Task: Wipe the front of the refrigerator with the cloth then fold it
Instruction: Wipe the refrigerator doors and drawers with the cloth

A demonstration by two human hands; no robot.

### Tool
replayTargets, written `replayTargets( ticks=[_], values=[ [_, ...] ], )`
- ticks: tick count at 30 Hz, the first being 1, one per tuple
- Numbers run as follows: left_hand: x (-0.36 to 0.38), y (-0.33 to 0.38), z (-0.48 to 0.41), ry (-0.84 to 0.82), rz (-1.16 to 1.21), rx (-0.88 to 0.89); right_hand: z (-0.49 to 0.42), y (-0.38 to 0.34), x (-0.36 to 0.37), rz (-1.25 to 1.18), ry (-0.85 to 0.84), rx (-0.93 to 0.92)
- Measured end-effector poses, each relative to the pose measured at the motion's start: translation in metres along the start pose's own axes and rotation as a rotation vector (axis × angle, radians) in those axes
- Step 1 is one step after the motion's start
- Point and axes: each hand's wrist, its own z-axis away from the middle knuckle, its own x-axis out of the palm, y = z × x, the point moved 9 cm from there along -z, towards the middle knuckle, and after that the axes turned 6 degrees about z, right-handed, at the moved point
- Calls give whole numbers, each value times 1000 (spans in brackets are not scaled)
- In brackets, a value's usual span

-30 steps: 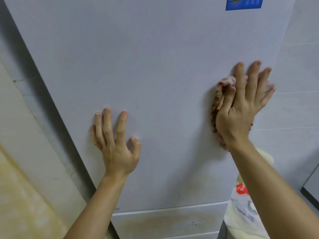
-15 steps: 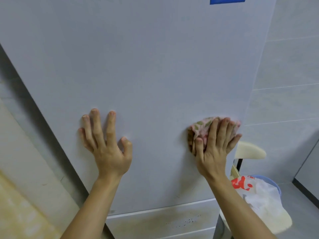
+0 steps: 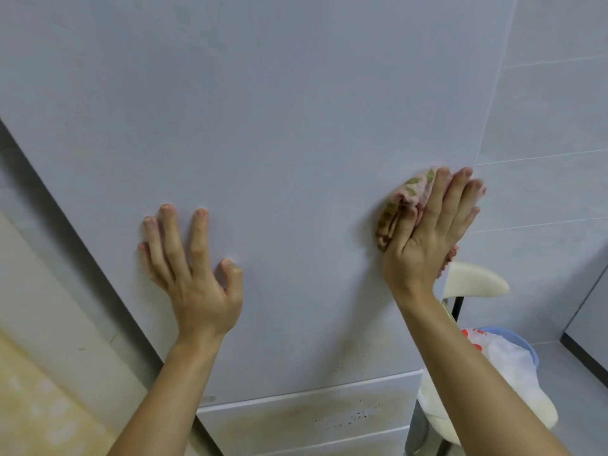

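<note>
Wiping step | our flat right hand (image 3: 427, 238) pressed bunched pink floral cloth (image 3: 403, 200) to pale-grey refrigerator door (image 3: 263, 126) | left hand (image 3: 194, 278) flat, empty | next, we judged: lower smudges (image 3: 357, 415).

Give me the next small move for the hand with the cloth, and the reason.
Probably sweep the right hand and cloth down the refrigerator door: it presses near the right edge, while dark specks and yellowish smears sit lower.
</note>
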Motion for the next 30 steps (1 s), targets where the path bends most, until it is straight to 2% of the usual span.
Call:
replayTargets(
  ticks=[3,8,12,15,20,23,30],
  values=[
    [0,1,2,-7,3,-17,26,9,-1,-88,-20,-53],
    [0,2,4,-6,8,-21,87,24,6,8,-127,-228],
    [1,0,9,24,34,5,121,39,5,10,-140,-224],
    [5,9,25,37,46,55,121,36,2,14,-117,-234],
    [23,34,54,-4,43,116,46,19,-2,30,-32,-169],
    [32,42,65,-2,22,143,25,11,-6,1,8,-208],
    [37,39,93,63,30,176,96,48,-9,-62,70,-289]
  ],
)
